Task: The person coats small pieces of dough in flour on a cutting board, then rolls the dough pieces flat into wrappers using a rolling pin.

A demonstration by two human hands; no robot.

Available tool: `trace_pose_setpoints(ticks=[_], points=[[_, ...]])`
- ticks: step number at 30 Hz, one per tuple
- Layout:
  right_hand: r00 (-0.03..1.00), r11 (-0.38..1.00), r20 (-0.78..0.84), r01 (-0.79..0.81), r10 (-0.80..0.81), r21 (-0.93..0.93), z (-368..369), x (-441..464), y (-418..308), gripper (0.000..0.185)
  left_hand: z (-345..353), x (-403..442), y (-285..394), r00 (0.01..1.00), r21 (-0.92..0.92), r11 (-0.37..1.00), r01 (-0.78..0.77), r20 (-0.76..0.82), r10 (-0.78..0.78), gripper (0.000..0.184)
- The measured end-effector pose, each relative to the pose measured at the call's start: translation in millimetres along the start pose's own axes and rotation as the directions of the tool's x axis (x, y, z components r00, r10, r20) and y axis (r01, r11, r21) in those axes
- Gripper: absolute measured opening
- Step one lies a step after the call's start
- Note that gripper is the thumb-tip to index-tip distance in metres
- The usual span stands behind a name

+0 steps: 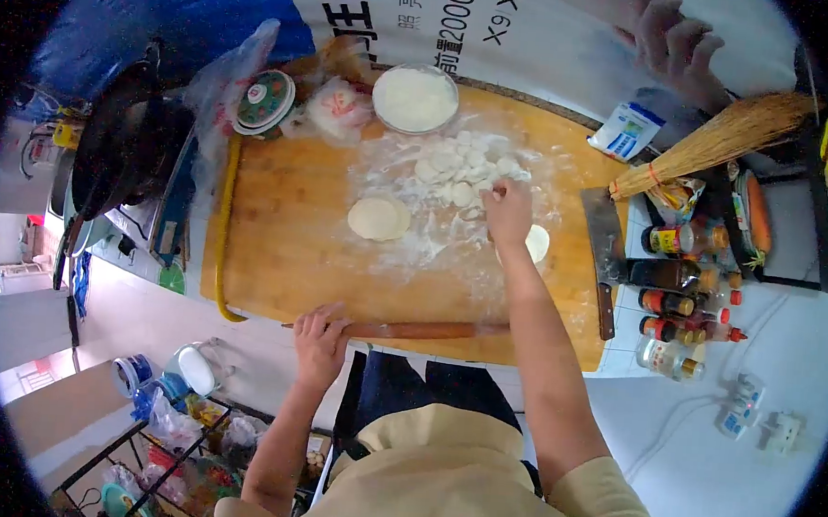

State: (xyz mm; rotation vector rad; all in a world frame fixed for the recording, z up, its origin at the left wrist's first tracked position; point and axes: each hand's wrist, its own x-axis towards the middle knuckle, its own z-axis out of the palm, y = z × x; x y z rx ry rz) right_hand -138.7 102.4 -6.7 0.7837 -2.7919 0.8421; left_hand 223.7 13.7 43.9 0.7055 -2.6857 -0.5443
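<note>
A wooden rolling pin (419, 330) lies along the front edge of the floury wooden board (281, 260). My left hand (319, 340) is closed over its left end. Farther in, my right hand (509, 212) has its fingers pinched together beside a cluster of small dough pieces (463, 162); whatever is between the fingertips is hidden. One rolled-out dough round (378, 218) sits left of the flour patch. Another dough round (537, 242) shows partly from behind my right wrist.
A bowl of flour (415, 97) stands at the back, beside a plastic bag (338, 110) and a round lidded tin (264, 100). Along the right edge lie a cleaver (605, 237), a straw brush (715, 139) and several seasoning bottles (669, 274). A black wok (117, 146) is far left.
</note>
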Motion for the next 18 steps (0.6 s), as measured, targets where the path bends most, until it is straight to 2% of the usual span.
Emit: trace_pose_setpoints(ticks=[1,3,5,8,9,11,15,17,18], points=[[1.0,1.0,0.005,0.001,-0.001,0.001,-3.5,-4.2,-3.4,0.024,-0.7,-0.6,0.3,1.0,0.002,1.0,0.006,-0.005,-0.006,0.018],[0.927,0.907,0.339,-0.274,0.161,0.319,-18.4,-24.0,-8.9,0.023,0.3,-3.4,-1.9,1.0,0.003,1.0,0.011,-0.008,-0.01,0.019],[0.877,0.914,0.478,-0.228,0.045,0.334,-20.5,-55.1,-5.3,0.025,2.5,-7.3,-3.8,1.0,0.002,1.0,0.017,-0.011,-0.017,0.019],[0.838,0.883,0.545,-0.28,0.034,0.376,-20.6,-90.3,-7.9,0.023,5.0,-8.7,-6.0,0.999,-0.009,0.999,0.042,0.001,-0.042,0.018],[0.837,0.882,0.546,-0.283,0.035,0.376,-19.7,-90.3,-12.8,0.023,5.5,-8.7,-7.0,1.0,-0.008,0.999,0.031,0.001,-0.031,0.018],[0.897,0.803,0.405,-0.369,0.177,0.468,-16.3,-88.8,-22.1,0.021,4.4,-9.2,-8.2,1.0,-0.004,1.0,0.018,0.009,-0.018,0.018],[0.847,0.873,0.51,-0.358,0.153,0.332,-5.3,-76.5,-45.6,0.023,-0.1,-1.8,-4.1,0.999,0.002,1.0,-0.003,0.051,0.002,0.02],[0.963,0.981,0.268,-0.062,0.011,0.184,4.1,-81.0,-50.1,0.034,-1.6,-0.4,-3.5,0.997,0.01,1.0,-0.005,0.073,0.004,0.021],[0.963,0.98,0.268,-0.063,0.01,0.187,5.3,-81.6,-51.6,0.034,-2.1,-0.7,-4.0,0.997,0.016,1.0,-0.004,0.081,0.003,0.021]])
